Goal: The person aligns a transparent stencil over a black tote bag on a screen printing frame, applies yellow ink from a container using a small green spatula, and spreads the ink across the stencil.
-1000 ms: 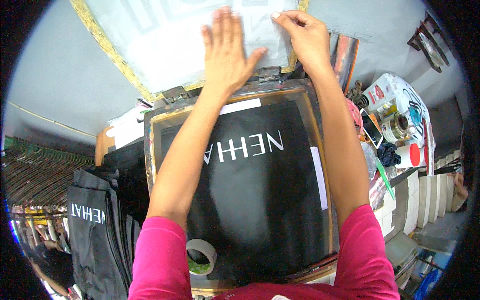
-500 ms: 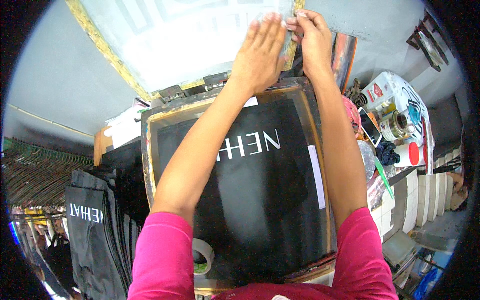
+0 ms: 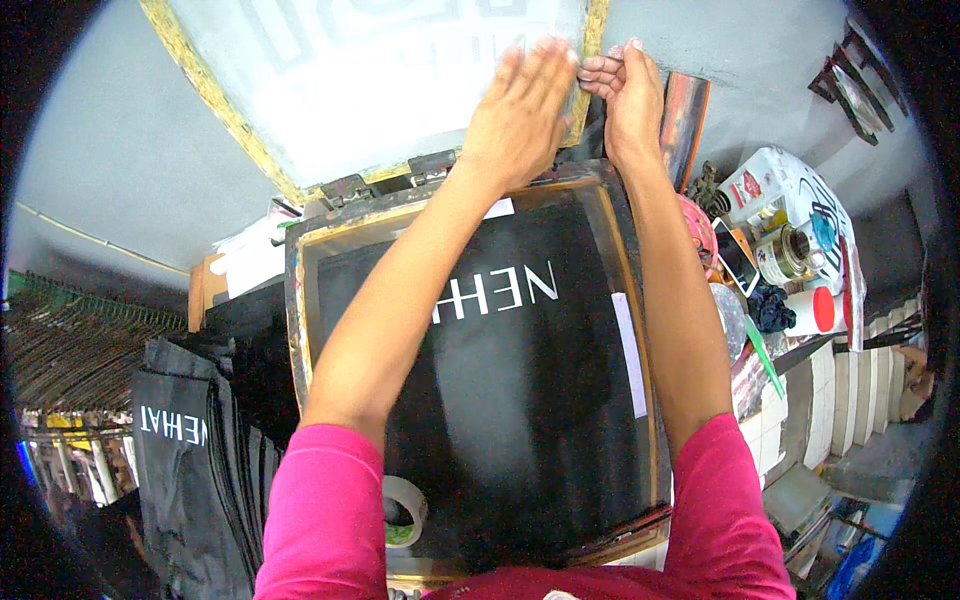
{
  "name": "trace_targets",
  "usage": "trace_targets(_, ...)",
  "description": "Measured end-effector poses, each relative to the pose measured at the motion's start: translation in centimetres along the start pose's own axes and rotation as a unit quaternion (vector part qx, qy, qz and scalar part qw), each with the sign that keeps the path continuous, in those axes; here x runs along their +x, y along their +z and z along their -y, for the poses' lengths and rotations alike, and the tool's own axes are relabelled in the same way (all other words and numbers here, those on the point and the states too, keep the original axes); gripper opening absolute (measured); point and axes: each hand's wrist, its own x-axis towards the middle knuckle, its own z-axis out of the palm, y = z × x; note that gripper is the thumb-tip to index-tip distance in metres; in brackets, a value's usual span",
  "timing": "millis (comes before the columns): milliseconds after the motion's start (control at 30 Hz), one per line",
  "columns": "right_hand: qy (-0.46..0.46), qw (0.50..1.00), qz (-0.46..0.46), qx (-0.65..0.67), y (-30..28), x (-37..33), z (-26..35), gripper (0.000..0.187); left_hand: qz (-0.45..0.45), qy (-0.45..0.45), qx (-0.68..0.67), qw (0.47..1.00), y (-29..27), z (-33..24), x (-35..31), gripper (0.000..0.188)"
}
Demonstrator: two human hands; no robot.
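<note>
My left hand (image 3: 525,110) is over the lower right part of a raised white screen (image 3: 330,100) with a yellowish wooden frame. Its fingers are stretched out side by side, palm away from me, slightly blurred; whether it touches the mesh I cannot tell. By the frame's right edge is my right hand (image 3: 628,105), its fingers loosely bent, thumb up, with nothing visible in it. Below my arms lies a wood-framed panel (image 3: 643,300) around a black sheet (image 3: 500,390) with white lettering. My left forearm hides part of the lettering.
Metal clamps (image 3: 430,165) stand at the raised screen's lower edge. A tape roll (image 3: 405,512) lies at the front left. Folded black bags (image 3: 175,470) hang at the left. A phone (image 3: 735,258), a tin (image 3: 783,255) and a red-lidded container (image 3: 822,310) crowd the right.
My left hand has moved slightly down against the screen. My right hand's fingers have shifted down a little, and its thumb now points up. The view has shifted slightly.
</note>
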Motion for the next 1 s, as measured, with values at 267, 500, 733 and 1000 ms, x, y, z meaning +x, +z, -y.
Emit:
trace_targets(267, -0.013, 1.000, -0.016, -0.023, 0.4, -0.1, -0.5, 0.049, -0.027, 0.021, -0.066, 0.997, -1.4, 2.6, -0.4, 0.080)
trace_targets(500, -0.020, 0.999, 0.001, -0.034, -0.3, 0.1, -0.4, 0.047, -0.044, -0.110, -0.032, 0.992, -3.2, 6.7, -4.6, 0.087)
trace_targets(733, -0.011, 0.999, -0.013, -0.038, 0.0, -0.2, -0.5, 0.043, -0.003, -0.280, 0.084, 0.956, -7.0, 13.6, -14.8, 0.094)
trace_targets(1000, 0.028, 0.999, 0.033, -0.005, -0.8, -1.2, 2.0, 0.039, 0.016, -0.331, -0.006, 0.944, -15.2, 10.9, -19.0, 0.085)
